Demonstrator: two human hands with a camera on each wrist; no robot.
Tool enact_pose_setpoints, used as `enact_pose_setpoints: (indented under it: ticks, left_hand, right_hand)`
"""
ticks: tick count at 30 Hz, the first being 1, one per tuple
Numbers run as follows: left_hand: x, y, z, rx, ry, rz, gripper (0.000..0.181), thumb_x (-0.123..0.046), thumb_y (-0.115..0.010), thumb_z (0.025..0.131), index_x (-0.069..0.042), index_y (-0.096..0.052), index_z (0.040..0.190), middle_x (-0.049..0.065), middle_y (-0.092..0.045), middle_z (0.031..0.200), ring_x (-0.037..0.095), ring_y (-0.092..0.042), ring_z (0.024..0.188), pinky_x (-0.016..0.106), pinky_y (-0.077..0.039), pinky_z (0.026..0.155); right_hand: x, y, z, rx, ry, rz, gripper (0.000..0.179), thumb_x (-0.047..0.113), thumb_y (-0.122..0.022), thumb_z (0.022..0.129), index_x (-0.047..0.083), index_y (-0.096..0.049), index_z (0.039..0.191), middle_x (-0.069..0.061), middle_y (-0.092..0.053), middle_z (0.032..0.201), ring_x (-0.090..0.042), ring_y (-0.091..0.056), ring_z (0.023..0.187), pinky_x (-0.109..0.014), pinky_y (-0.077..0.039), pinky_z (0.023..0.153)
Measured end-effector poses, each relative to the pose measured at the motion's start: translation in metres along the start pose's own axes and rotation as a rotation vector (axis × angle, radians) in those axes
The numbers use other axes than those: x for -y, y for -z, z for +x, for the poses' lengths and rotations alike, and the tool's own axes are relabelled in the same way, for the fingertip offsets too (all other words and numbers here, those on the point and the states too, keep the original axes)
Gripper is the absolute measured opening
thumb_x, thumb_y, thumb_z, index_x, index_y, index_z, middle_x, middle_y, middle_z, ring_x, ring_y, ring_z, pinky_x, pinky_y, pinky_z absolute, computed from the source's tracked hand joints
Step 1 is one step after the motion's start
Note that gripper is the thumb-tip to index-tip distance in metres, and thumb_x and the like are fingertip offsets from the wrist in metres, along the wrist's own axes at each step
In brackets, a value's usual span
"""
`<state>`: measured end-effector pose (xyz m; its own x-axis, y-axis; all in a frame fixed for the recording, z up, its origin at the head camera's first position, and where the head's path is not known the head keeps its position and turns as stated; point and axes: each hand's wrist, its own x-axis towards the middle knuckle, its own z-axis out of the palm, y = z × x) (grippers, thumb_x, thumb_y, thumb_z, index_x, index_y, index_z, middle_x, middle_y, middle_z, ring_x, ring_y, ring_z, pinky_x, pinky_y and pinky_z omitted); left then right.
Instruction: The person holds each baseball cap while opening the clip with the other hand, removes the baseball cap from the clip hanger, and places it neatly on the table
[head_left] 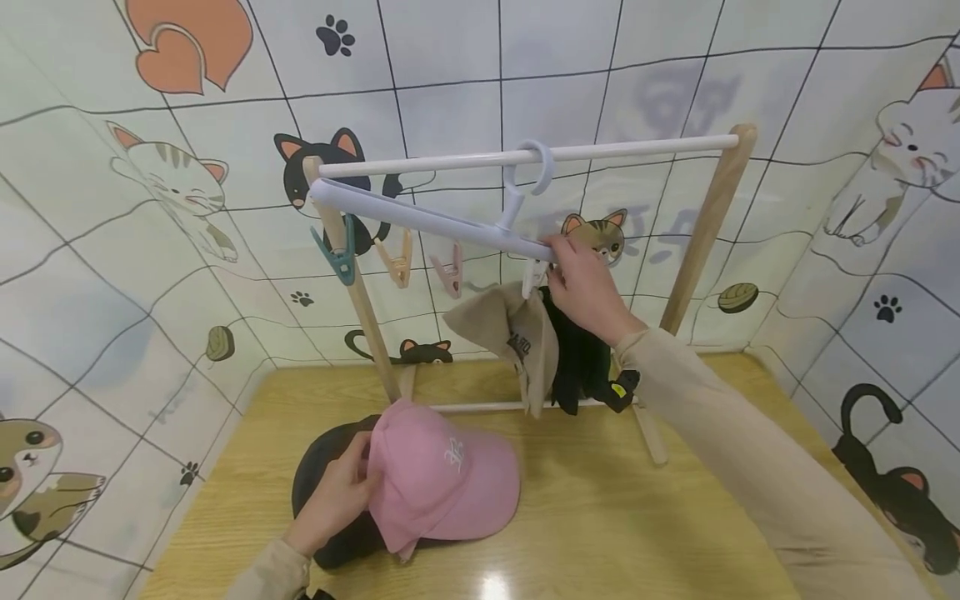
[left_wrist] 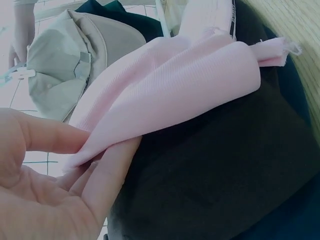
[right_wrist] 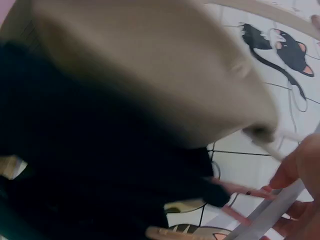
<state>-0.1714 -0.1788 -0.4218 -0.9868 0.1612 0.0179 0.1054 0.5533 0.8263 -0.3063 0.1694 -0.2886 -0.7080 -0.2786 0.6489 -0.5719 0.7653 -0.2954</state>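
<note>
My left hand pinches the edge of a pink cap between thumb and fingers; in the left wrist view its folded pink fabric lies over a black cap. My right hand grips the right end of a lilac clip hanger, which hooks over the rack's white rod and tilts down to the right. A beige cap hangs from a white clip. Beside it, partly behind my right hand, hangs a dark cap; how it is held is hidden.
A teal clip, a peach clip and a pink clip dangle under the hanger's left part. The rack has wooden legs and stands on a wooden table against walls with cat drawings.
</note>
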Motion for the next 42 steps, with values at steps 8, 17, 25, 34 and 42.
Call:
enact_pose_setpoints:
  ticks: [8, 17, 25, 34, 42]
  left_hand:
    - [0.001, 0.002, -0.002, -0.023, -0.052, 0.115, 0.041, 0.006, -0.061, 0.084, -0.004, -0.053, 0.123, 0.012, -0.070, 0.084, 0.016, -0.066, 0.070, 0.029, -0.051, 0.058]
    - [0.006, 0.004, 0.004, -0.011, -0.097, 0.192, 0.042, 0.005, -0.061, 0.085, -0.002, -0.051, 0.125, 0.000, -0.060, 0.064, 0.008, -0.051, 0.051, 0.025, -0.042, 0.047]
    - [0.006, 0.004, 0.006, 0.004, -0.095, 0.217, 0.043, 0.003, -0.061, 0.086, -0.001, -0.050, 0.127, -0.004, -0.047, 0.057, 0.009, -0.043, 0.045, 0.025, -0.036, 0.044]
    - [-0.004, 0.008, 0.008, -0.069, -0.182, 0.422, 0.030, -0.002, -0.064, 0.085, 0.001, -0.057, 0.114, -0.005, -0.042, 0.055, 0.010, -0.041, 0.044, 0.027, -0.036, 0.041]
    - [-0.018, 0.019, 0.012, -0.215, -0.321, 0.566, 0.012, -0.002, -0.066, 0.084, -0.003, -0.060, 0.095, -0.007, -0.040, 0.056, 0.010, -0.038, 0.047, 0.030, -0.034, 0.043]
  right_hand:
    - [-0.004, 0.002, -0.011, -0.004, 0.043, -0.091, 0.036, -0.003, -0.052, 0.094, -0.002, -0.050, 0.130, -0.024, -0.056, 0.121, -0.040, -0.054, 0.108, -0.061, -0.041, 0.086]
    - [0.003, 0.009, -0.023, -0.055, 0.103, -0.292, 0.040, -0.001, -0.057, 0.091, 0.002, -0.050, 0.130, -0.021, -0.060, 0.116, -0.042, -0.058, 0.094, -0.054, -0.046, 0.065]
    - [0.008, 0.014, -0.026, -0.112, 0.110, -0.404, 0.039, 0.002, -0.065, 0.087, 0.002, -0.054, 0.125, -0.020, -0.064, 0.110, -0.040, -0.057, 0.090, -0.052, -0.043, 0.071]
    - [0.011, 0.019, -0.026, -0.112, 0.105, -0.413, 0.038, 0.001, -0.069, 0.085, 0.001, -0.055, 0.121, -0.021, -0.064, 0.107, -0.040, -0.060, 0.089, -0.054, -0.046, 0.069]
    - [0.015, 0.023, -0.025, -0.051, 0.070, -0.387, 0.041, 0.001, -0.070, 0.085, 0.002, -0.053, 0.122, -0.020, -0.064, 0.108, -0.041, -0.060, 0.091, -0.054, -0.047, 0.067]
